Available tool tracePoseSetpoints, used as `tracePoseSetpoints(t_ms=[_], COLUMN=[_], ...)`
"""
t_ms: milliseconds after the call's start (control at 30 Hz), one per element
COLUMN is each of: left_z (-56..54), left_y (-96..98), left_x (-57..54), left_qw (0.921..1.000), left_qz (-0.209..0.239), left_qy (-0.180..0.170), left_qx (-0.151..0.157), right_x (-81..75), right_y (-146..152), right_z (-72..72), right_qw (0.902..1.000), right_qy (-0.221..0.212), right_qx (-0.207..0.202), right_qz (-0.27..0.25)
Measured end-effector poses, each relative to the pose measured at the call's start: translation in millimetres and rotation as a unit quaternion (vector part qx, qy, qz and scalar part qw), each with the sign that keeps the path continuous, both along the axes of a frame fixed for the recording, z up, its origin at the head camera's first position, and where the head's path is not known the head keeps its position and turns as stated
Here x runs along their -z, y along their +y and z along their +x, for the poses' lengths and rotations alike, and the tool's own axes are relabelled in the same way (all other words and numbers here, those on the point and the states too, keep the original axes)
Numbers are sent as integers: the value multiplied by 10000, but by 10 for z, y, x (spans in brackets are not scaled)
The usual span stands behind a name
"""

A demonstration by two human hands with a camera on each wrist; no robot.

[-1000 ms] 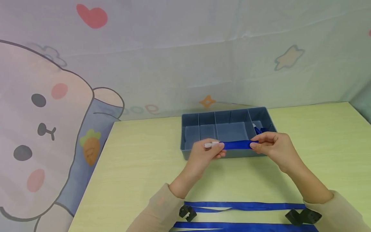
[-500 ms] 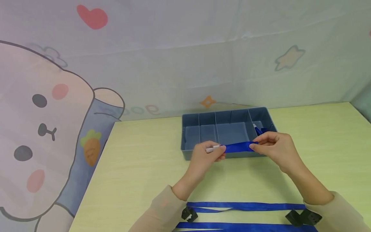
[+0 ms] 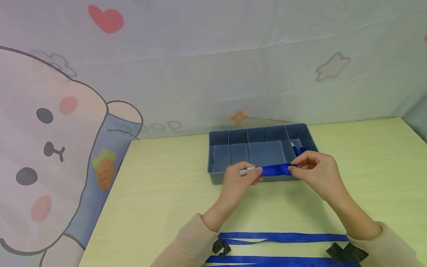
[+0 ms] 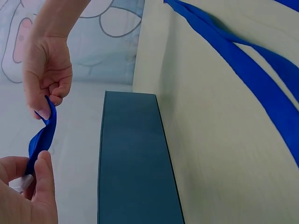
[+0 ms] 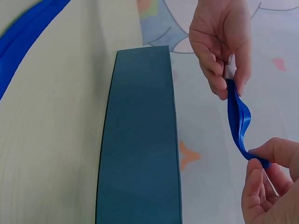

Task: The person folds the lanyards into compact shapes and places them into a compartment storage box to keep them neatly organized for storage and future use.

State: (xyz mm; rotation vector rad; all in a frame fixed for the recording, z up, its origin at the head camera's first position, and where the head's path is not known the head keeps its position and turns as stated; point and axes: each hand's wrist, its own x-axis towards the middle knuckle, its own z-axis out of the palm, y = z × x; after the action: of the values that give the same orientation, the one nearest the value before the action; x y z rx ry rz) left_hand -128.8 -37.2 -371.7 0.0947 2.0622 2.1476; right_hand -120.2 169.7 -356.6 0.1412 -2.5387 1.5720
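A folded blue lanyard (image 3: 275, 170) with a white clip end (image 3: 246, 171) is held between both hands, above the front wall of the grey-blue divided box (image 3: 220, 178). My left hand (image 3: 237, 181) pinches it near the clip, which pokes out between thumb and fingers. At the opposite end, the fold is pinched by my right hand (image 3: 318, 174). The right wrist view shows the stretch of lanyard (image 5: 236, 114) bowed and slightly slack, its layers parting. In the left wrist view the band (image 4: 43, 137) looks twisted.
Another blue lanyard (image 3: 296, 150) lies in the box's right compartment. Two long blue lanyards (image 3: 300, 237) stretch across the pale table (image 3: 150, 207) near the person, partly behind the sleeves. A printed cloth (image 3: 200, 74) hangs behind the box.
My left hand has shifted slightly right and down, closer to the right hand. The lanyard between them has gone from taut to a little slack. My right hand has barely moved.
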Motion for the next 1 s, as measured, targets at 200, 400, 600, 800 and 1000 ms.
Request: tracePoseSetpoints(t_ms=[200, 400, 600, 800, 1000], left_z=[25, 34, 24, 37, 82], left_y=[30, 60, 88, 114, 132], left_x=[-36, -46, -39, -36, -67], left_qw=[9999, 9998, 9997, 9995, 9987], left_qz=[112, 154, 168, 187, 297], left_qy=[30, 101, 138, 180, 274], left_qx=[7, 40, 73, 164, 322], right_x=[-20, -51, -74, -92, -107], right_y=[-36, -81, -103, -119, -138], right_z=[23, 44, 45, 45, 43], right_qw=[9999, 9999, 9998, 9950, 9841], right_qy=[141, 107, -35, -439, -864], right_qx=[52, 43, -78, -413, -614], right_qz=[50, 42, -161, -792, -1426])
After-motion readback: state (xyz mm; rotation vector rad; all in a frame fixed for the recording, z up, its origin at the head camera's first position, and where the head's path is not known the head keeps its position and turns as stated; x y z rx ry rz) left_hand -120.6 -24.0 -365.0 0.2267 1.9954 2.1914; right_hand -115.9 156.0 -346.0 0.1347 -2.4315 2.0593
